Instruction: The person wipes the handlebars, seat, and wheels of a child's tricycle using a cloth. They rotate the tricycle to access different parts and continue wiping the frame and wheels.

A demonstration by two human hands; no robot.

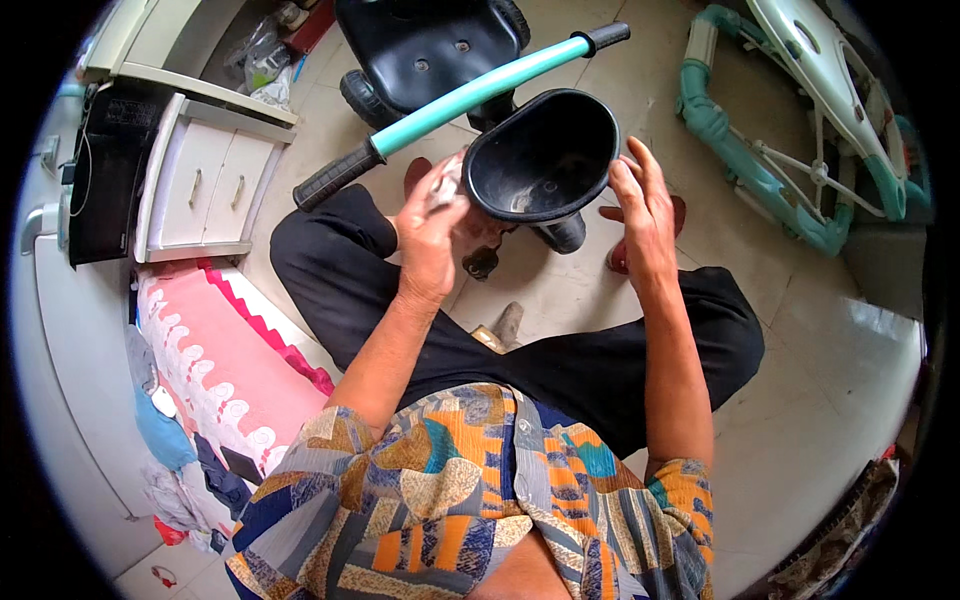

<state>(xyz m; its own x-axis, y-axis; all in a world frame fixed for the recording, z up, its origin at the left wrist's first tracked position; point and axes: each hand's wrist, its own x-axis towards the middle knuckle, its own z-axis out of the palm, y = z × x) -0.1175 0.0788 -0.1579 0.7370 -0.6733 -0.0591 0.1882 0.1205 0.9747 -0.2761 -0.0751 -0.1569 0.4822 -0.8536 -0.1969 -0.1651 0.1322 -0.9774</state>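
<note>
A child's tricycle stands in front of me, with a black seat (425,60), a teal handlebar (480,92) with black grips, and a deep black basket (545,155) facing up toward me. Against the basket's left side, my left hand (428,235) is closed on a crumpled white cloth (447,188); part of the cloth is hidden by the fingers. My right hand (647,215) is at the basket's right rim, with fingertips touching it. Inside, the basket looks dusty and scuffed.
Below the basket, a small grey and yellowish object (498,335) lies on the tiled floor between my legs. A teal and white baby walker frame (710,125) stands at the right. To the left are a white cabinet (215,185) and a pink cloth cover (220,350).
</note>
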